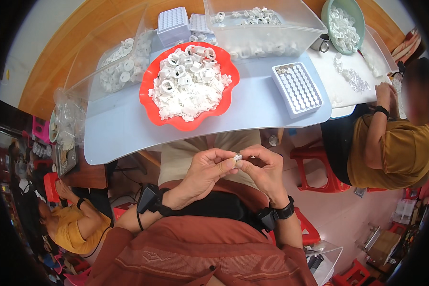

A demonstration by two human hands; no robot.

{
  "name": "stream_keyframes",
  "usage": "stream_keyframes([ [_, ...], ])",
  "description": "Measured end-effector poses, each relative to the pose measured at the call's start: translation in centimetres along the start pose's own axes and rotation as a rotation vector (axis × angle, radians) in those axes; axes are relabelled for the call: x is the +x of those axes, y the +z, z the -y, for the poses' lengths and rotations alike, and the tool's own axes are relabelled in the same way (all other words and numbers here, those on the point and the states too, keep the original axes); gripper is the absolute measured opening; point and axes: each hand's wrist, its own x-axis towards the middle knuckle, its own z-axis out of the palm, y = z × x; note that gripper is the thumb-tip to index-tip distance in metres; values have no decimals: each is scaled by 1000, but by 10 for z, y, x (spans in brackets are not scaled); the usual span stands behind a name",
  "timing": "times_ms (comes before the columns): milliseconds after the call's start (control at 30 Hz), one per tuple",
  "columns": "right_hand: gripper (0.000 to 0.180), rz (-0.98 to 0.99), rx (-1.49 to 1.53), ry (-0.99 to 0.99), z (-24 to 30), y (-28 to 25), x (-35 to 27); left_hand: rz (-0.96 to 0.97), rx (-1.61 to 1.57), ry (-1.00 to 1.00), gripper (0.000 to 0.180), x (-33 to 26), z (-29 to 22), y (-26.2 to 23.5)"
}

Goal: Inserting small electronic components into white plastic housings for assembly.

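I pinch a small white plastic part point(237, 157) between the fingertips of my left hand point(206, 170) and right hand point(264, 169), both grips closed on it, above my lap, well short of the worktop point(124, 128) and its red bowl point(150, 97) of white parts.

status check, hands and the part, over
Left hand and right hand both pinching small white plastic part over lap. Red scalloped bowl of white parts ahead on table. Nothing blocking.

Left hand point(206, 168) and right hand point(264, 168): bare. Each wrist carries a black strap-mounted device; a black cable hangs from the left unit. Clothing: rust-brown patterned top, khaki trousers.
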Motion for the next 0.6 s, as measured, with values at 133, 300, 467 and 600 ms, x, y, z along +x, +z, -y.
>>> stream_keyframes([
  [133, 19, 19, -116, -167, 5, -3, -1, 8, -13, -10, 19, -1, -1, 2],
  [300, 22, 7, -183, -225, 11, -3, -4, 42, 24, 5, 19, 0, 1, -1],
  [467, 25, -9, -259, -335, 12, -3, -5, 49, 140, 65, 19, -1, 0, 1],
  [600, 25, -33, -267, -342, 13, 0, -6, 32, 268, 112, 18, -3, -3, 3],
])
